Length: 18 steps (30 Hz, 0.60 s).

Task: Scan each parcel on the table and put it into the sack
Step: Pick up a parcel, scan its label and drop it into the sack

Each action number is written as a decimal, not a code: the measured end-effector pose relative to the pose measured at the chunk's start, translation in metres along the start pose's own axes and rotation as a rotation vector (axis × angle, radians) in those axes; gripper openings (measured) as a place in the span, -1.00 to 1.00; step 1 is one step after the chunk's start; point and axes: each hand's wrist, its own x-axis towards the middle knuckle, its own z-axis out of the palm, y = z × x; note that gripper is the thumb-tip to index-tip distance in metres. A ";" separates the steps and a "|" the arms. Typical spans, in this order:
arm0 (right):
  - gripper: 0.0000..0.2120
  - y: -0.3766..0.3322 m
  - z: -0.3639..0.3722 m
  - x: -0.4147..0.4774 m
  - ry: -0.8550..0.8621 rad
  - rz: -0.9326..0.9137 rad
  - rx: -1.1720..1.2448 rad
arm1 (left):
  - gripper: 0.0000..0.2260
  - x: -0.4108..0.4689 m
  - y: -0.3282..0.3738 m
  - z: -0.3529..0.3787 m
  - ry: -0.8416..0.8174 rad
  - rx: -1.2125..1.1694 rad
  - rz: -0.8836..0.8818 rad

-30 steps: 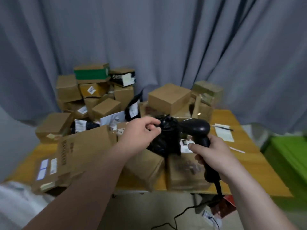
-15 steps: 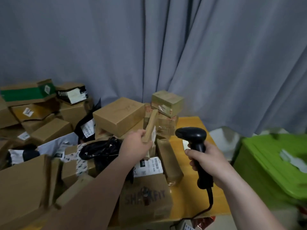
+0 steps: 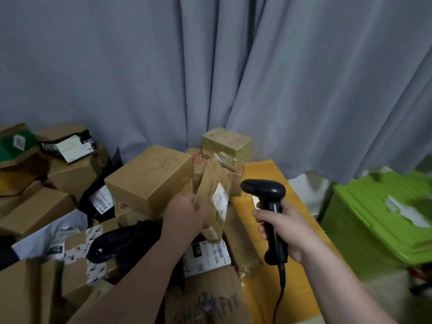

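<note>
My left hand (image 3: pixel 185 212) grips a thin flat cardboard parcel (image 3: pixel 211 192), held upright on edge above the pile. Its white label (image 3: pixel 220 200) faces right. My right hand (image 3: pixel 284 231) holds a black barcode scanner (image 3: pixel 266 202) by the handle, its head level with the label and just to the right of it. Below lie a black plastic bag parcel (image 3: pixel 121 244) and a brown box printed with dark letters (image 3: pixel 208 302). The sack is not in view.
Several cardboard boxes are heaped on the wooden table (image 3: pixel 264 174), among them a large plain box (image 3: pixel 152 181) and a small stacked box (image 3: pixel 226 145). A green plastic crate (image 3: pixel 378 220) stands right of the table. A grey curtain (image 3: pixel 210 66) hangs behind. The scanner cable (image 3: pixel 279 295) hangs off the front edge.
My left hand let go of the black bag parcel, took the thin cardboard parcel and lifted it upright beside the scanner. The view swung to the right.
</note>
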 end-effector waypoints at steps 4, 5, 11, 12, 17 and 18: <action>-0.72 -0.002 0.018 0.012 0.072 -0.020 0.193 | -0.89 0.005 -0.001 -0.025 -0.066 -0.636 -0.265; -0.71 -0.003 0.023 0.014 0.082 -0.029 0.235 | -0.87 0.005 -0.001 -0.030 -0.102 -0.746 -0.315; -0.69 -0.011 0.045 0.023 0.139 -0.028 0.392 | -0.81 0.005 -0.010 -0.049 -0.250 -1.003 -0.308; -0.68 -0.013 0.046 0.024 0.133 -0.037 0.394 | -0.79 0.005 -0.012 -0.050 -0.266 -1.014 -0.297; -0.71 -0.028 0.050 0.018 0.029 -0.120 0.366 | -0.78 0.001 -0.017 -0.055 -0.313 -0.993 -0.255; -0.69 -0.030 0.051 0.017 0.016 -0.132 0.359 | -0.77 0.001 -0.016 -0.056 -0.318 -0.986 -0.249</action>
